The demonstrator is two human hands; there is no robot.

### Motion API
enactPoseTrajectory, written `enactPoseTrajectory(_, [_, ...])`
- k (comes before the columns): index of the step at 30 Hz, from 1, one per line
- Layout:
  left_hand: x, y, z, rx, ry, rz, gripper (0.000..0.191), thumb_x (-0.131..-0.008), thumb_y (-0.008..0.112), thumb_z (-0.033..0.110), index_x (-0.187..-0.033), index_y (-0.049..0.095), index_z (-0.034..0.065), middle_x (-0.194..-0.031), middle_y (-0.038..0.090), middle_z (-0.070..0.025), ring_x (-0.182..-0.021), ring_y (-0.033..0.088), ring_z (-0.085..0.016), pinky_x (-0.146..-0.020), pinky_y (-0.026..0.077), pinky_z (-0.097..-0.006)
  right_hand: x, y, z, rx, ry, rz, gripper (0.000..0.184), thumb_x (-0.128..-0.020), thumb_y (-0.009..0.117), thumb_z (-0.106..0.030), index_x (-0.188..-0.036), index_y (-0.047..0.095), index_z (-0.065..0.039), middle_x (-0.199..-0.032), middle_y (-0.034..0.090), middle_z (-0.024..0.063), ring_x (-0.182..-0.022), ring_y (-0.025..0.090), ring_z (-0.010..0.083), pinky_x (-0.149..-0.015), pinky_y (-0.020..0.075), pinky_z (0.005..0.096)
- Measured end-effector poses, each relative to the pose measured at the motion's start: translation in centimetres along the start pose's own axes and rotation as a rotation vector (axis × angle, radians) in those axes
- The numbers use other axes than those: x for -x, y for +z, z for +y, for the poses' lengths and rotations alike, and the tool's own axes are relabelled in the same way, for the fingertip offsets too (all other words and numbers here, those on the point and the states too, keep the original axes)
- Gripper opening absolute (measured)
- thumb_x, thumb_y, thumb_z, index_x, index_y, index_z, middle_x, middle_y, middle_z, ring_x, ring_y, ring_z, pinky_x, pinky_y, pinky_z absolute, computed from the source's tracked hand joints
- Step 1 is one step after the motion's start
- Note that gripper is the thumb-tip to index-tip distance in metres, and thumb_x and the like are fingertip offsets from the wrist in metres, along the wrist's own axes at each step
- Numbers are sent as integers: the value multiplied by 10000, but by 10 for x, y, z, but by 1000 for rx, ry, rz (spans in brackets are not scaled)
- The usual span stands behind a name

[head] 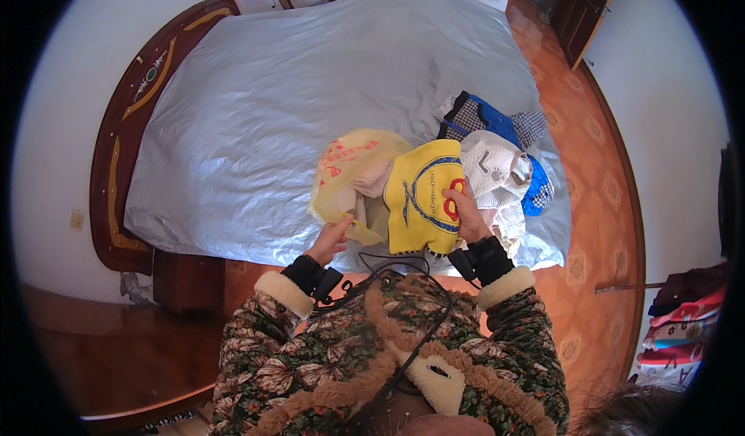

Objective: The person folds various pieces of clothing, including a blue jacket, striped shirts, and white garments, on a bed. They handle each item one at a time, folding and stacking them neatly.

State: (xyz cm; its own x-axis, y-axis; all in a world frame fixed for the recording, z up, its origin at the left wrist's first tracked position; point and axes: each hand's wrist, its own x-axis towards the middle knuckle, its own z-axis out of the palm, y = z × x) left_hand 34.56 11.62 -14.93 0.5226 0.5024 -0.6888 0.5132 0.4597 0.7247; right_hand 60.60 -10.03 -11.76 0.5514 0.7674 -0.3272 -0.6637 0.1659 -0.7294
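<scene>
My left hand [333,239] pinches the rim of a translucent yellow plastic bag [349,156] with red writing. Inside the bag lie pale pink and white folded clothes [372,178]. To its right, my right hand [467,212] grips the right side of a yellow printed garment [424,203] with blue and red trim, which overlaps the bag's right side. Beyond my right hand, a white and grey striped garment [492,159] lies over blue and black checked clothes [495,118], with cream clothing [512,223] below it.
A silvery sheet [279,98] covers the bed, whose dark wooden headboard [116,145] stands at the left. Black cables [401,258] hang before my chest. More clothes [681,325] are at the lower right, and a wooden door [585,14] stands ajar at the upper right.
</scene>
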Motion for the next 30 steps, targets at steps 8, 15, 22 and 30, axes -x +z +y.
enactPoseTrajectory(8, [-33,-14,-19,18,49,182,258,-858,653,322,-896,606,71,-742,570,-15,-682,561,-129,-620,458,-285,-33,3,59,-38,105,-7,323,-886,564,-39,-1206,531,-7,-1070,666,121,-922,681,245,-784,578,368])
enactPoseTrajectory(15, [-19,-15,-36,-58,306,142,194,-862,564,165,-951,656,19,-812,637,-24,-736,586,-112,-663,478,-277,-81,36,96,152,577,-187,366,-844,598,-92,-1196,553,-3,-1004,681,127,-851,694,233,-749,579,352])
enactPoseTrajectory(22, [11,-53,-47,13,339,316,202,-867,556,146,-928,689,5,-811,646,-13,-749,577,-96,-688,482,-277,-162,51,105,-28,469,-219,390,-861,595,-123,-1229,521,-20,-1076,667,138,-908,689,263,-755,587,395])
enactPoseTrajectory(30, [20,-56,-51,50,322,145,299,-895,578,191,-1074,693,-18,-929,683,-33,-830,592,-119,-783,480,-277,-198,67,176,-539,448,-246,361,-923,593,-145,-1259,515,-43,-1139,635,126,-1050,637,263,-891,546,432])
